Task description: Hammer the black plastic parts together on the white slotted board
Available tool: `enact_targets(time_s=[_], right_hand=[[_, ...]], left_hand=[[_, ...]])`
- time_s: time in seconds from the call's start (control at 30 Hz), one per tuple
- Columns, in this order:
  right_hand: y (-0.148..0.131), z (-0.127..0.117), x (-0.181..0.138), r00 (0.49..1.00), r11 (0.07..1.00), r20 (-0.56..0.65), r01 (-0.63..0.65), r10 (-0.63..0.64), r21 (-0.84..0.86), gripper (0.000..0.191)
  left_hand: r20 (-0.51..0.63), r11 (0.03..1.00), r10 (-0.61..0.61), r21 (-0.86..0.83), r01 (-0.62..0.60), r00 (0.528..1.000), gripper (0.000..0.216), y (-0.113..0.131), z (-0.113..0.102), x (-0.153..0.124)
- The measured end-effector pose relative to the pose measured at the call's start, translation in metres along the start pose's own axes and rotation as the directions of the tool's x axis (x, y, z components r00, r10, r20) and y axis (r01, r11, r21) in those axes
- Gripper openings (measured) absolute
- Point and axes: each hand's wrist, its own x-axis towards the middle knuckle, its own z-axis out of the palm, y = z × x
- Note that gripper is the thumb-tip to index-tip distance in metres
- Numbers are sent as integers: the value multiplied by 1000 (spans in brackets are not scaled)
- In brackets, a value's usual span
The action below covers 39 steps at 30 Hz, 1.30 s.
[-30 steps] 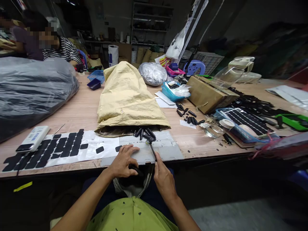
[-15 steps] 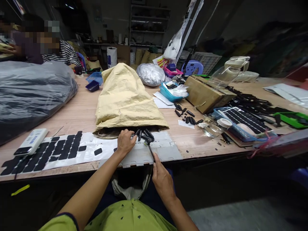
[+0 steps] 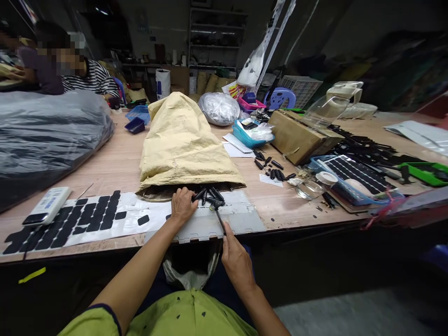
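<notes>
My left hand [image 3: 182, 204] reaches to the mouth of a yellow paper sack [image 3: 185, 140] and its fingers close on one of several small black cylindrical parts [image 3: 211, 194] spilling out there. My right hand [image 3: 237, 260] sits at the table's near edge, pinching a thin dark tool [image 3: 220, 219] whose tip points at the parts. Both rest over a grey plastic sheet [image 3: 241, 219]. A white sheet with black rounded stickers [image 3: 84, 217] lies to the left.
A large grey plastic bag [image 3: 45, 135] fills the left. A white remote-like device [image 3: 47, 205] lies near it. To the right are a cardboard box [image 3: 301, 135], a blue tray [image 3: 250, 135], a solar panel [image 3: 357, 175] and loose black parts [image 3: 275, 170]. Other people sit far left.
My left hand went from the table edge near my lap forward to the sack's mouth and closed on the black parts. My right hand stayed with the tool.
</notes>
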Motion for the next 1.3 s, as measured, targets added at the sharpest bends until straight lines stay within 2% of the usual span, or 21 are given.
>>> enact_targets(time_s=[0.23, 0.4, 0.63, 0.8, 0.97, 1.13, 1.3], right_hand=[[-1, 0, 0, 1000, 1000, 0, 1, -1, 15, 49], [-1, -2, 1, 1000, 1000, 11, -6, 6, 28, 49], [-2, -9, 3, 999, 991, 49, -20, 14, 134, 48], [-13, -15, 1, 997, 979, 21, 69, -74, 193, 47], [-21, -14, -3, 989, 973, -15, 145, -144, 177, 47], [-18, -11, -6, 989, 980, 50, 133, -142, 147, 46], [-25, -11, -5, 986, 973, 36, 152, -161, 173, 47]], left_hand=[[4, 984, 13, -177, -12, 1000, 11, -11, -18, -28], [62, 961, 30, -277, -12, 998, 14, -18, -17, -42], [98, 968, 58, -249, -32, 993, 21, -20, -14, -39], [145, 964, 121, -254, -81, 982, 20, -24, -13, -40], [160, 962, 142, -255, -98, 977, 21, -27, -11, -40], [157, 963, 133, -254, -90, 979, 21, -27, -9, -40], [155, 962, 135, -255, -92, 979, 22, -27, -8, -40]])
